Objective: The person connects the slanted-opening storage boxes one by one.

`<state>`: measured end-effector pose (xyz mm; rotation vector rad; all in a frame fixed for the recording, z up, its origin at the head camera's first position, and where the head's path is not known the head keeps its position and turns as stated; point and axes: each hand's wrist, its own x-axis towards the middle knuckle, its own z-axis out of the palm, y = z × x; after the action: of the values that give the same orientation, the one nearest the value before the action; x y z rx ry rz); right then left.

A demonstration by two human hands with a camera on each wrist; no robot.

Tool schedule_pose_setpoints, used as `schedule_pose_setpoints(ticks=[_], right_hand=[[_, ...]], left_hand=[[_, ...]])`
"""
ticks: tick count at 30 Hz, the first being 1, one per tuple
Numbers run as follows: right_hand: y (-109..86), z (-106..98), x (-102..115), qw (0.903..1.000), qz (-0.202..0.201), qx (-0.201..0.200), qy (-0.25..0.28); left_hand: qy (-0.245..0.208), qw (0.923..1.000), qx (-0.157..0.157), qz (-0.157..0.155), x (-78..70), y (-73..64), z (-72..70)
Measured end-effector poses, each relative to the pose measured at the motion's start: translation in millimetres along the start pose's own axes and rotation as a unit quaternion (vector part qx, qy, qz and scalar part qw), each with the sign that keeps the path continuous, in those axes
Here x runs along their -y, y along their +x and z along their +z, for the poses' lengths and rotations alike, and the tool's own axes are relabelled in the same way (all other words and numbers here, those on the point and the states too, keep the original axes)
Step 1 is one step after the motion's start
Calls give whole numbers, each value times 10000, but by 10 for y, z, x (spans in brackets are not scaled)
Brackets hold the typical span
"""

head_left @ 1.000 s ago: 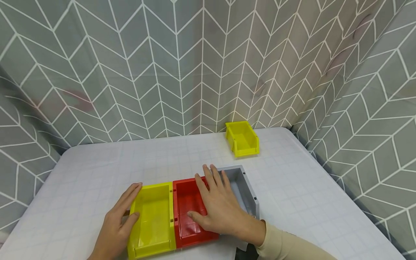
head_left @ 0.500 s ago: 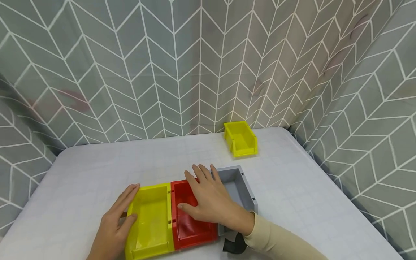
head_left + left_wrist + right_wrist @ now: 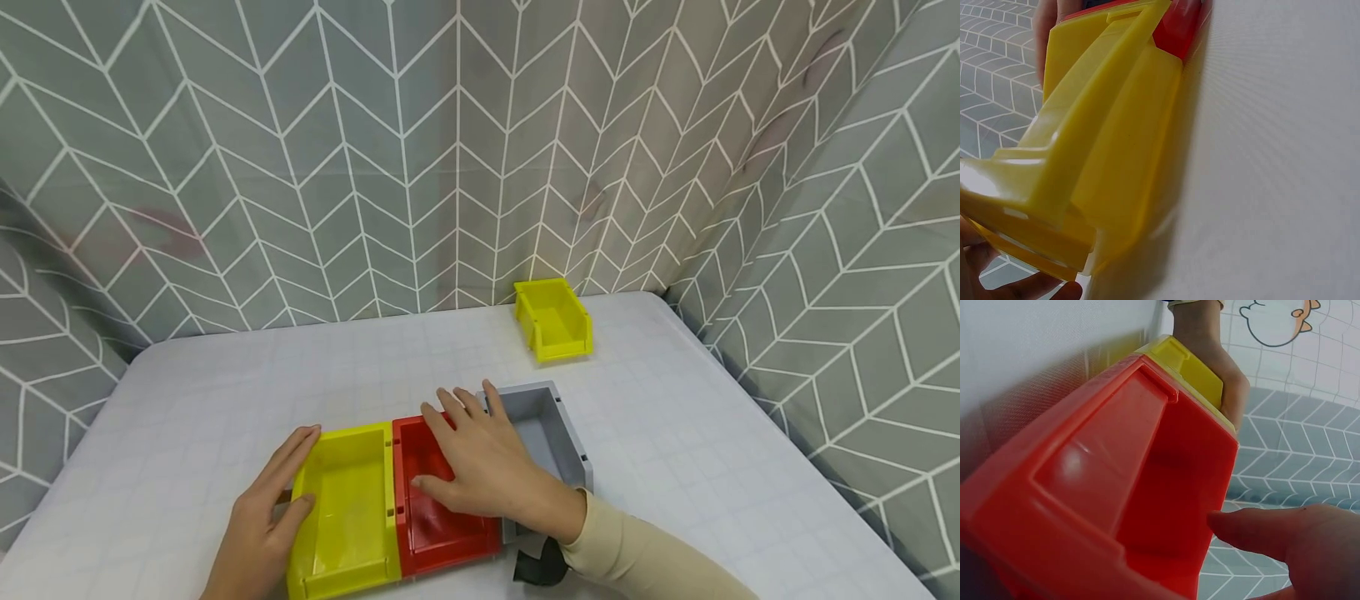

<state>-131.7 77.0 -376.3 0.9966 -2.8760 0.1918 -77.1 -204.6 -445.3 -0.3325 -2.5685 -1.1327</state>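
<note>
Three storage bins stand side by side: a yellow bin (image 3: 345, 571), a red bin (image 3: 453, 552) and a grey bin (image 3: 576, 437). At the yellow bin's outer left side is my left hand (image 3: 255, 525), its fingers extended along the wall and its thumb at the rim. My right hand (image 3: 483, 471) spreads its fingers over the red bin and the edge it shares with the grey one, hiding part of both. In the right wrist view, the right thumb (image 3: 1254, 531) stretches over the red bin's opening. Fingers (image 3: 1029, 287) show beside the yellow bin in the left wrist view.
Farther back on the white-covered table (image 3: 225, 392), a small yellow bin (image 3: 557, 323) stands near the rear edge. A patterned grey curtain (image 3: 420, 167) rises behind the table and along its sides. Something black (image 3: 542, 565) shows beneath the right wrist.
My right hand has shifted a little left over the red bin, uncovering more of the grey bin. The left hand stays at the yellow bin. The head view has turned slightly.
</note>
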Motion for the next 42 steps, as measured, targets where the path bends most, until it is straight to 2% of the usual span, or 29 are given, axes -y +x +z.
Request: schedule_pose_setpoints(ticks=[10, 17, 42], right_hand=[[6, 19, 5, 9975, -229, -96, -665], [14, 13, 2, 9976, -253, -72, -636], [-1, 31, 1, 9984, -253, -121, -493]], left_hand=[[35, 10000, 18, -60, -5, 1, 3], [49, 9999, 18, -121, -15, 7, 1], [-19, 10000, -20, 29, 1, 8, -2]])
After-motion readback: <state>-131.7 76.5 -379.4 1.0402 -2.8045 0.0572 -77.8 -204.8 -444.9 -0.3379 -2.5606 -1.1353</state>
